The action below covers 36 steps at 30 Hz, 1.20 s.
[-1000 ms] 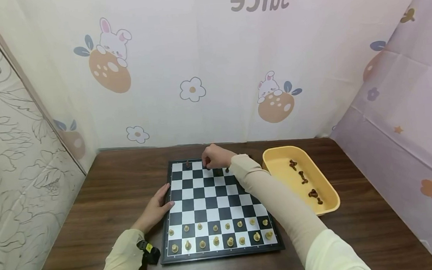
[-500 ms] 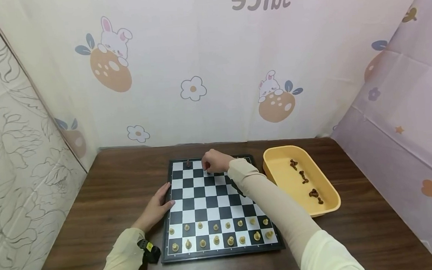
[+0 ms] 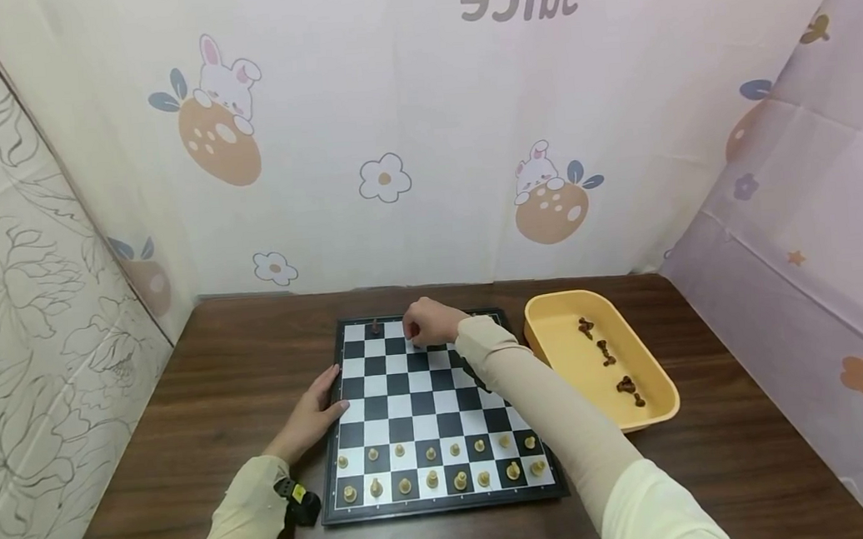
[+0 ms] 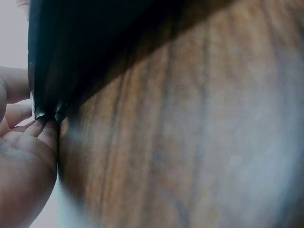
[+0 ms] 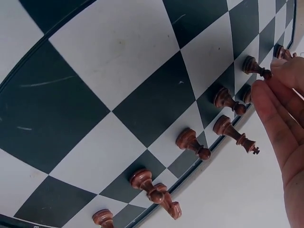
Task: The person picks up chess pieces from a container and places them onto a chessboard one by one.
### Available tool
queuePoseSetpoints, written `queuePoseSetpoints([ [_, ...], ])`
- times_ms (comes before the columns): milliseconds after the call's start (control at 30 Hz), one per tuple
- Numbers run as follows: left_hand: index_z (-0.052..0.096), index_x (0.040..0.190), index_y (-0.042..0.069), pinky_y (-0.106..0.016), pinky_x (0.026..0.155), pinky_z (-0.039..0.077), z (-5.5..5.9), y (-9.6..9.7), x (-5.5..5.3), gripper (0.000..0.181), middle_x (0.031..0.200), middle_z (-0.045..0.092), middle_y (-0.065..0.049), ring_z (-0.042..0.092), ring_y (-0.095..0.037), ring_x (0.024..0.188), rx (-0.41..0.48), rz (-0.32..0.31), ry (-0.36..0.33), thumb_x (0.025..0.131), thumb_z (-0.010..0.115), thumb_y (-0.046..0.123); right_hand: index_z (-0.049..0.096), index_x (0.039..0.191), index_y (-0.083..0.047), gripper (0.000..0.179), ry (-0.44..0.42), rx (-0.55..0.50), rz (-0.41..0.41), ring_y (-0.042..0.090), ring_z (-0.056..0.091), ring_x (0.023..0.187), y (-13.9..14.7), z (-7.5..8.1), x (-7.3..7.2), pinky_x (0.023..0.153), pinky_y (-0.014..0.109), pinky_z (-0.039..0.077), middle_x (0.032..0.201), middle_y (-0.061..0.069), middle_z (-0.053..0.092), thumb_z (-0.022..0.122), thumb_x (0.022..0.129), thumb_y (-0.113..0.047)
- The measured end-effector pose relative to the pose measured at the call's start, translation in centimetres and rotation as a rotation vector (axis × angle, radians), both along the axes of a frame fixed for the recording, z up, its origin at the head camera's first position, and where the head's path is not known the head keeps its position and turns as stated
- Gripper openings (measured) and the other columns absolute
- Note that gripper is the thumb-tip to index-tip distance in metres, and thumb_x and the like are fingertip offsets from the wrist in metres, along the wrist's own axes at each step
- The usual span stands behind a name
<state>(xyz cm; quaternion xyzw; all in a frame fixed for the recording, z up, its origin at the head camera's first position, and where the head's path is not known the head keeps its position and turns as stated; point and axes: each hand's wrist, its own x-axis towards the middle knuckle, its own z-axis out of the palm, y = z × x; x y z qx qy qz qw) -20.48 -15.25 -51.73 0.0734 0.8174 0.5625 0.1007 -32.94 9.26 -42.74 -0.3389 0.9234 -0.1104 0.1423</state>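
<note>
In the right wrist view my right hand (image 5: 287,99) pinches the head of a brown chess pawn (image 5: 251,65), whose base is at the chessboard's surface. The head view has this hand over the far rows of the black-and-white chessboard (image 3: 409,384). Beside the pinched pawn, a brown king (image 5: 235,134) and several brown pawns (image 5: 190,141) stand on the board. My left hand (image 3: 310,416) rests against the board's left edge, thumb at the rim. In the left wrist view its fingers (image 4: 45,133) touch the dark edge. Several cream chess pieces (image 3: 431,479) stand in the two near rows.
A yellow tray (image 3: 558,361) stands right of the board, with several brown chess pieces (image 3: 606,353) lying in it. A brown piece (image 3: 375,328) stands in the far left of the board. Patterned curtains (image 3: 435,102) close off the wooden table's (image 3: 242,349) back and sides.
My right hand has come slightly nearer over the far rows, and its forearm has shifted a little left. The left hand stays in place at the board's edge.
</note>
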Motion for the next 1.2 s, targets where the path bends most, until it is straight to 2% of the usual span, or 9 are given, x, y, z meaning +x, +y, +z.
queuePoseSetpoints([
  [200,0.02,0.152,0.005,-0.048,0.113,0.016,-0.2,0.1,-0.1,0.068,0.157,0.011,-0.021,0.013,-0.038,0.142,-0.018,0.008,-0.008,0.095,0.057,0.006,0.072,0.085,-0.008,0.007,0.01,-0.015,-0.004,0.011,0.056,0.068,0.6,0.5,0.2,0.061,0.022,0.048,0.077,-0.004,0.064,0.068,0.084,-0.002],
  [400,0.02,0.151,0.002,-0.049,0.112,0.017,-0.4,0.1,0.1,0.067,0.156,0.011,-0.023,0.013,-0.04,0.141,-0.003,0.0,0.012,0.094,0.056,0.005,0.072,0.086,-0.007,0.007,0.052,-0.025,0.012,0.01,0.056,0.069,1.6,1.2,0.5,0.063,0.022,0.049,0.078,-0.004,0.064,0.068,0.083,-0.003],
  [633,0.02,0.151,0.001,-0.049,0.112,0.016,-0.3,0.1,0.3,0.067,0.156,0.01,-0.023,0.012,-0.041,0.141,0.0,-0.007,0.014,0.094,0.057,0.006,0.072,0.084,-0.009,0.005,0.049,-0.038,-0.047,0.011,0.057,0.068,3.2,2.6,1.0,0.063,0.024,0.049,0.078,-0.003,0.064,0.067,0.085,-0.008],
  [933,0.019,0.151,0.003,-0.048,0.113,0.015,-0.2,0.0,0.2,0.068,0.157,0.009,-0.021,0.011,-0.039,0.142,0.011,-0.01,0.0,0.095,0.056,0.005,0.07,0.079,-0.013,0.007,0.105,-0.057,-0.062,0.011,0.057,0.066,7.2,3.7,0.9,0.061,0.025,0.049,0.073,-0.005,0.062,0.069,0.084,-0.017],
  [1200,0.018,0.152,0.003,-0.048,0.113,0.013,-0.1,0.1,0.2,0.067,0.157,0.008,-0.021,0.009,-0.038,0.142,0.006,-0.007,-0.012,0.095,0.055,0.005,0.07,0.08,-0.012,0.01,0.098,-0.01,-0.1,0.013,0.056,0.067,11.4,4.8,1.2,0.062,0.027,0.05,0.073,-0.004,0.062,0.07,0.084,-0.021],
])
